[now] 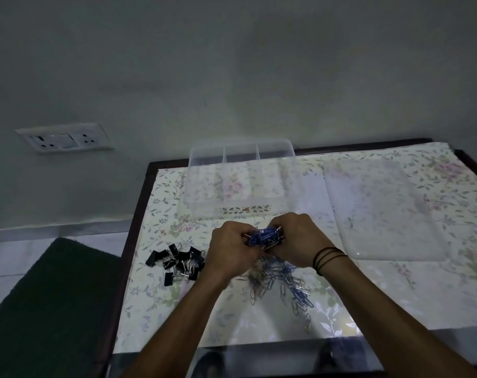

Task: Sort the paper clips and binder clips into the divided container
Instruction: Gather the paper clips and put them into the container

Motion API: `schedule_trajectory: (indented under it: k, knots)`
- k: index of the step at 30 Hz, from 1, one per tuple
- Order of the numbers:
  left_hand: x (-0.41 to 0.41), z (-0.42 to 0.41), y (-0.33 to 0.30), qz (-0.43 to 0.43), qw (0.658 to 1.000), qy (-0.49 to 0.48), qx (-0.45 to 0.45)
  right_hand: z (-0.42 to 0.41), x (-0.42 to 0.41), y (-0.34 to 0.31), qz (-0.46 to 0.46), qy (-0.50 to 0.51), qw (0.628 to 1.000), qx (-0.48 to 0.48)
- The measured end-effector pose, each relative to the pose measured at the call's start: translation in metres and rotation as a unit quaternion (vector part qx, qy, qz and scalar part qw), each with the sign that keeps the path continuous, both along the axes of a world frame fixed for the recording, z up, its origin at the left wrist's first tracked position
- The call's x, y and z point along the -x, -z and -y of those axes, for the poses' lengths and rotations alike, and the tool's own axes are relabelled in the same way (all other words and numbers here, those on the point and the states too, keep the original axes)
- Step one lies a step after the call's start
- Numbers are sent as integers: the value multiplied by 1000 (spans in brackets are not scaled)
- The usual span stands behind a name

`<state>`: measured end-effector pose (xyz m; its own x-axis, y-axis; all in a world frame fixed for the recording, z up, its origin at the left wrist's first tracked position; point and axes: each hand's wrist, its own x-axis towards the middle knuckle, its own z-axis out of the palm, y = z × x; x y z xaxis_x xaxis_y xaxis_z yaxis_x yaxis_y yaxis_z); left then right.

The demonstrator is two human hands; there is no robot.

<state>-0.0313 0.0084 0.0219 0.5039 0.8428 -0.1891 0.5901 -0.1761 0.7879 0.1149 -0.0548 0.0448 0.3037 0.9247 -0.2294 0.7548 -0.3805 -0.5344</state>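
Note:
A clear divided container (204, 186) stands at the back of the table, with nothing visible in its compartments. Just in front of it, my left hand (229, 249) and my right hand (300, 241) are cupped together around a bunch of blue and silver paper clips (266, 236), lifted above the table. More loose paper clips (286, 285) lie spread on the cloth beneath and behind my hands. A pile of black binder clips (177, 263) sits to the left of my left hand.
The container's clear lid (382, 208) lies flat on the right of the floral-covered table (395, 296). A dark wooden edge frames the table. A dark green mat (46, 301) lies on the floor at left, and a wall socket (65, 139) is above it.

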Motion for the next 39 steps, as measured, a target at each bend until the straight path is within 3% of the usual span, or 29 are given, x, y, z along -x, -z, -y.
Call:
schedule_trajectory:
  k: [11,19,30,36,39]
  knots:
    - [2,-44,-30,26,998,-59,26,-47,3,-25,-96,40,994,-15]
    - [-18,-113,-62,31,990,-86,111,-124,-9,-39,-161,74,984,25]
    - [-61,-149,-53,-80,981,-42,174,-156,-12,-22,-267,168,946,80]
    - [-63,-142,-57,-95,976,-20,195,-149,-10,-21,-291,174,938,77]
    - [-57,-131,-61,-56,984,-41,162,-137,-10,-23,-246,153,956,35]
